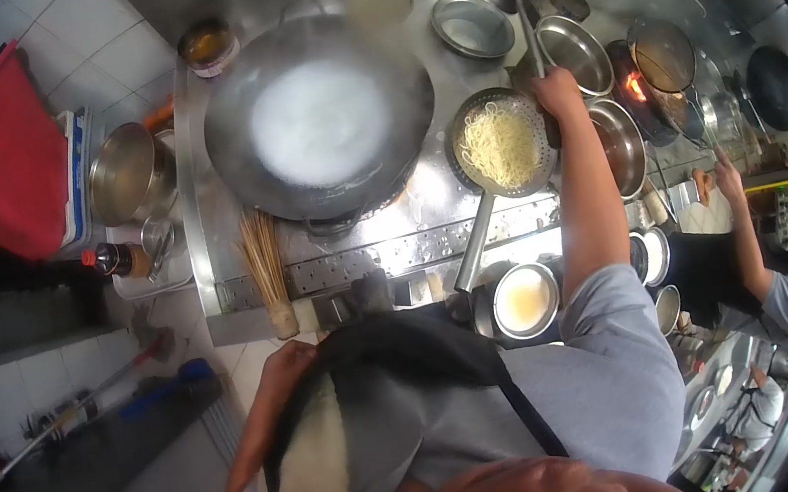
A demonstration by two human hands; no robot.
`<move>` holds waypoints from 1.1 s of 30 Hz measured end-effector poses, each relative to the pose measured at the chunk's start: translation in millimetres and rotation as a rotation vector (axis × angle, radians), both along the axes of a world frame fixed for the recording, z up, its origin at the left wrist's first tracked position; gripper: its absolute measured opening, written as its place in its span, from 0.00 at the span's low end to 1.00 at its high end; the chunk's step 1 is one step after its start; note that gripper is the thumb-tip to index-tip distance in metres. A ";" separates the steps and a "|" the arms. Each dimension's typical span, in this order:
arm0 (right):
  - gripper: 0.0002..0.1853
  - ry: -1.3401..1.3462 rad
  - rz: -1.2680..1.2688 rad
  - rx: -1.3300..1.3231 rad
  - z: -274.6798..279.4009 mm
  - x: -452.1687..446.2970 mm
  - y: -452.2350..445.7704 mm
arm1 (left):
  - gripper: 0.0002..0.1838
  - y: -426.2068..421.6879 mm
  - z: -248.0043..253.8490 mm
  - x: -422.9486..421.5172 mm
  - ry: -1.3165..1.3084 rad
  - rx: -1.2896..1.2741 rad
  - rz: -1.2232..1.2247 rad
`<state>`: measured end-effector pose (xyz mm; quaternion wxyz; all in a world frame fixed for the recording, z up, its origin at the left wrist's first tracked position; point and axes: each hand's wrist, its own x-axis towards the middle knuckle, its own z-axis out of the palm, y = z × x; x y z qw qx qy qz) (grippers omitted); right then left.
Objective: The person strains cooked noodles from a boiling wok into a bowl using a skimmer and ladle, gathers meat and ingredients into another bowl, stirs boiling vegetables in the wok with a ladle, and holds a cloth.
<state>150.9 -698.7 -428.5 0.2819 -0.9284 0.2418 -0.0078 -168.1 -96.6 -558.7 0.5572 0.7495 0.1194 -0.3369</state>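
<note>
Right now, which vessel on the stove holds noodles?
The perforated strainer right of the big wok, its long handle pointing toward the wearer. Pale noodles fill its middle; the wok shows only whitish contents.

A ladle (530,31) is gripped by the right hand (557,92); noodles (499,146) are held in a perforated strainer (537,128) beside a wok (401,94).

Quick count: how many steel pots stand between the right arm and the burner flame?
2: the upper pot just past the right hand, and the lower pot beside the forearm. The arm may hide others.
</note>
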 end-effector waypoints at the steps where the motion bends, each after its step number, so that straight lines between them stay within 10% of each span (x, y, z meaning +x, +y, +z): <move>1: 0.17 0.006 0.009 0.007 -21.2 15.9 -7.3 | 0.12 -4.6 6.7 -3.4 0.006 0.007 0.009; 7: 0.12 0.230 -0.010 0.252 -78.8 68.7 -6.0 | 0.10 -14.5 14.8 -45.1 -0.081 0.180 0.071; 9: 0.10 0.053 -0.038 1.255 -120.8 79.7 -47.5 | 0.09 -23.9 22.3 -44.7 -0.107 0.162 0.138; 11: 0.10 0.029 -0.181 1.480 -100.5 65.9 -49.6 | 0.10 -37.5 33.3 -36.5 -0.111 0.149 0.173; 14: 0.13 0.016 -0.109 1.507 -73.3 32.9 -38.2 | 0.11 -58.7 54.0 -11.4 -0.111 0.218 0.096; 22: 0.20 -0.007 -0.068 1.394 21.4 -81.4 33.2 | 0.15 -123.8 72.8 122.2 -1.218 0.282 -0.164; 33: 0.22 -0.021 -0.018 0.964 68.4 -168.5 138.8 | 0.17 -125.9 53.5 160.0 -1.122 0.171 -0.378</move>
